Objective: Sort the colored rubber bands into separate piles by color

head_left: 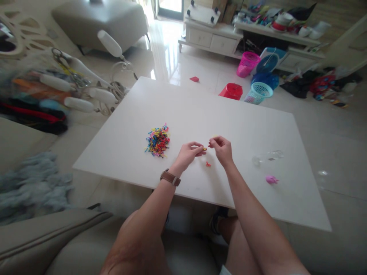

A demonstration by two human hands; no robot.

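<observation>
Head view: left hand (pixel 191 151) pinches blurred yellowish piece (pixel 204 148); right hand (pixel 223 148) grip narrow, any contents indistinct.

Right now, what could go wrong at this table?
The small yellowish piece in the left hand might slip from its fingertips. That hand could also brush the loose multicolored pile nearby, scattering pieces. The clear container could get knocked if the right hand swings outward.
</observation>
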